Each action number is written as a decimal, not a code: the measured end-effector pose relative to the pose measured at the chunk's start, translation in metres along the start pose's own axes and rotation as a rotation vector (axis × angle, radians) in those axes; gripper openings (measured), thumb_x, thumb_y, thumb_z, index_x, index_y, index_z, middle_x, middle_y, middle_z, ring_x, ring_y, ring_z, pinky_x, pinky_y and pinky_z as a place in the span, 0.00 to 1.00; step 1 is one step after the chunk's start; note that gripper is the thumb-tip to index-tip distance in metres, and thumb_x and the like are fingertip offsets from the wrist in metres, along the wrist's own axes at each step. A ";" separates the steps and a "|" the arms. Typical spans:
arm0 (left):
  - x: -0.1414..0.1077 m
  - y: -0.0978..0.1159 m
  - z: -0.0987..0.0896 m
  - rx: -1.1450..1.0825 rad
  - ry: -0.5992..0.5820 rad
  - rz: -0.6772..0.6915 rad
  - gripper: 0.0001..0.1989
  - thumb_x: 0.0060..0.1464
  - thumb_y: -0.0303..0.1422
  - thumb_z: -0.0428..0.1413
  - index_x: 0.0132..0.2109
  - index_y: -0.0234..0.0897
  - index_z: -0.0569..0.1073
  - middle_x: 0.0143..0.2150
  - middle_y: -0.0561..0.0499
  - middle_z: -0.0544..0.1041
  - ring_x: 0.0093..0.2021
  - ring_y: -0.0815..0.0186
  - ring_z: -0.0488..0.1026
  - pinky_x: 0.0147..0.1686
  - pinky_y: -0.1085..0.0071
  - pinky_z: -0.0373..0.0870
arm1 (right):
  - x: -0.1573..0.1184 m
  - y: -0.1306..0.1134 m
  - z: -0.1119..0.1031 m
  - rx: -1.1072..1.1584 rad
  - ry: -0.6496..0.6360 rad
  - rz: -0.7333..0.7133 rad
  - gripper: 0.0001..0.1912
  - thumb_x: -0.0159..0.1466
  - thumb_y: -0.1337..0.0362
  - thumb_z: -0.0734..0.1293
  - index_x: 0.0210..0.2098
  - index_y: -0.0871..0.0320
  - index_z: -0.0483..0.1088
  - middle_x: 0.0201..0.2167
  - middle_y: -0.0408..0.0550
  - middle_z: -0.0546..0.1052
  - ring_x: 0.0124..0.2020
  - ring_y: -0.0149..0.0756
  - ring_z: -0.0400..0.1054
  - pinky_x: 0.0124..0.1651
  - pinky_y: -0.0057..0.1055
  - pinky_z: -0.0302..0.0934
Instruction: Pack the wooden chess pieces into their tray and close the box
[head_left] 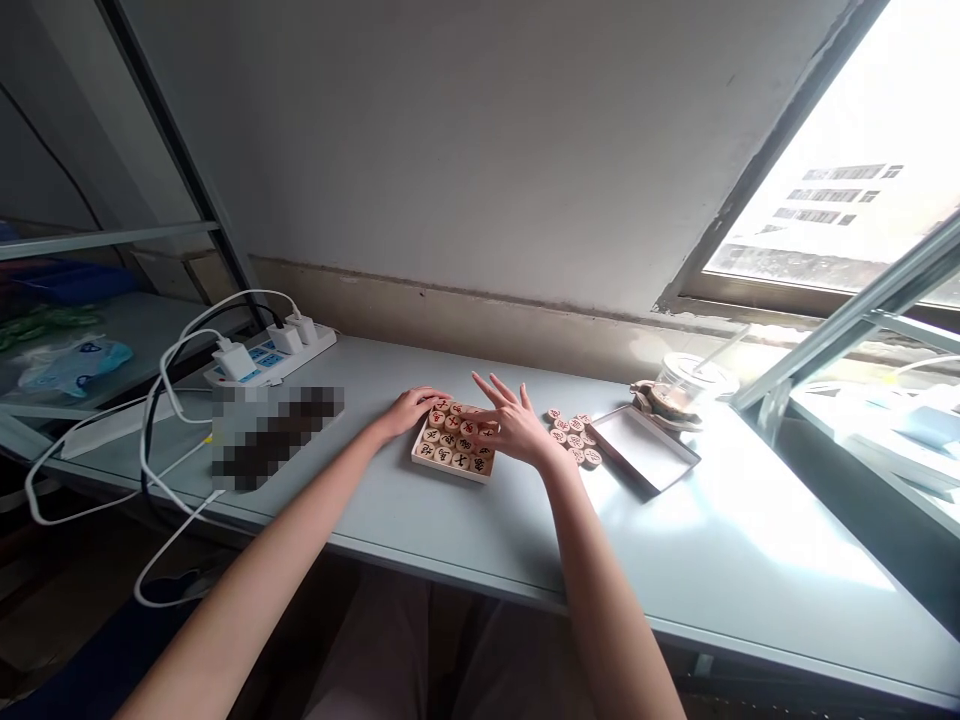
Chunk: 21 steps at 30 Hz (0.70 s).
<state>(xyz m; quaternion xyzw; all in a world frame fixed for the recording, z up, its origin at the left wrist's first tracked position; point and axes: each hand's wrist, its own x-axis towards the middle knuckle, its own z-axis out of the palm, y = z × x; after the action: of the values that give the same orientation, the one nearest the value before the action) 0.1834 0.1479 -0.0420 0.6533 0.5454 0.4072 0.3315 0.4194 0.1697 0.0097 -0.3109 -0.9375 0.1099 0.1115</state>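
Round wooden pieces with red and black characters sit in rows in a shallow box (452, 470) on the grey desk. My left hand (411, 410) rests at the box's upper left corner, its fingertips on the rim or the pieces there; whether it grips anything is unclear. Over the box's right side is my right hand (514, 425), several fingers spread and raised, its thumb and lowest finger reaching over the pieces and hiding some of them. Several loose wooden pieces (576, 438) lie right of my right hand, beside an open box lid (645, 448) with a white inside.
A power strip (307, 350) with white plugs and looping cables stands at the left, near a blurred dark object (277, 440). Behind the lid, a clear plastic cup (686, 378) with a straw stands at the back right. Metal frame bars flank the desk.
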 end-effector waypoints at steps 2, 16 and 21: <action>0.000 0.001 -0.001 -0.015 -0.014 -0.012 0.18 0.55 0.40 0.50 0.46 0.36 0.76 0.51 0.45 0.77 0.53 0.57 0.71 0.53 0.62 0.66 | 0.000 0.002 0.002 -0.004 0.003 0.000 0.23 0.62 0.51 0.65 0.57 0.38 0.66 0.71 0.38 0.40 0.70 0.55 0.35 0.64 0.69 0.31; -0.005 0.008 -0.018 0.231 0.078 0.000 0.14 0.53 0.44 0.50 0.29 0.38 0.66 0.28 0.53 0.68 0.30 0.66 0.64 0.35 0.69 0.61 | -0.007 0.024 -0.001 -0.178 0.312 0.308 0.19 0.66 0.57 0.59 0.54 0.50 0.69 0.60 0.51 0.67 0.60 0.48 0.57 0.61 0.53 0.47; -0.012 0.017 -0.027 0.216 -0.285 -0.160 0.22 0.50 0.47 0.52 0.17 0.37 0.61 0.17 0.56 0.59 0.21 0.70 0.54 0.26 0.70 0.51 | -0.015 0.049 0.006 -0.418 0.157 0.656 0.14 0.64 0.69 0.59 0.43 0.61 0.75 0.49 0.60 0.73 0.53 0.51 0.61 0.60 0.54 0.39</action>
<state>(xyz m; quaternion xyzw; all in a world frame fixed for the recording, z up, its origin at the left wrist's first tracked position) 0.1662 0.1329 -0.0165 0.6909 0.5835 0.2220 0.3646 0.4565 0.1983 -0.0114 -0.6172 -0.7793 -0.0777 0.0761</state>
